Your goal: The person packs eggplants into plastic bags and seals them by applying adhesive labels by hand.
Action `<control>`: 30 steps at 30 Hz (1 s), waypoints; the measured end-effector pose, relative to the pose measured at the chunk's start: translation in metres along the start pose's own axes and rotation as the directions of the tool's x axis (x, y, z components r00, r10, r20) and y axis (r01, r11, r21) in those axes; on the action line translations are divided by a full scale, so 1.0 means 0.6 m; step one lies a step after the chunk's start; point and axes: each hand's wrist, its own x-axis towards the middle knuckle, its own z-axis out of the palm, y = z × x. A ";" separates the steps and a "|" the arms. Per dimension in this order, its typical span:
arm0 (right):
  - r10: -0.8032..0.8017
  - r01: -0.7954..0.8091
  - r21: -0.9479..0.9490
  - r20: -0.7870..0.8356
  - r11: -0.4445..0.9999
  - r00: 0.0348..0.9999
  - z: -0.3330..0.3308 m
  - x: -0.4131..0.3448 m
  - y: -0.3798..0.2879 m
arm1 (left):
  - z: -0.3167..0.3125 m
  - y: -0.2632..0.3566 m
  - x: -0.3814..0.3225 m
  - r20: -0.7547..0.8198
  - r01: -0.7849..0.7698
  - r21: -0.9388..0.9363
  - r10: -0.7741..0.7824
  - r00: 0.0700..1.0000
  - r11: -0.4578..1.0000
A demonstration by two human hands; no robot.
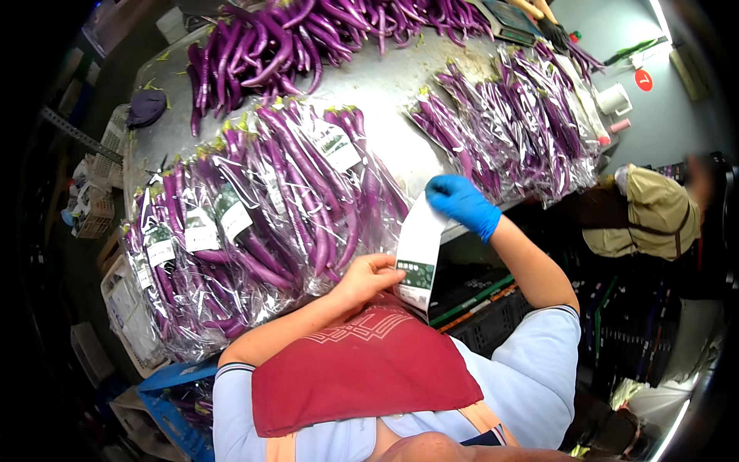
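My right hand [462,205], in a blue glove, grips the upper end of a white label strip [418,242] near the table's front edge. Bare, my left hand [372,279] pinches the strip's left edge lower down, beside a printed label with a dark green band. Left of the strip, clear plastic bags of long purple eggplants [300,179] lie side by side, several bearing green and white labels. More bagged eggplants [514,121] lie at the right; no labels can be made out on them. Loose eggplants [260,52] are heaped across the back of the metal table [387,86].
A scale [508,22] stands at the back right, and a white mug [615,99] beside the right bags. Plastic crates [95,211] stand at the left, with a blue crate [164,416] below. Black crates [491,323] are under the table's right side. Another person [664,211] is at the right.
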 end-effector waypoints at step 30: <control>-0.653 0.706 -0.440 0.294 0.555 0.698 0.193 0.164 -0.061 | -0.027 -0.026 0.023 0.180 0.141 0.094 -0.157 0.971 0.985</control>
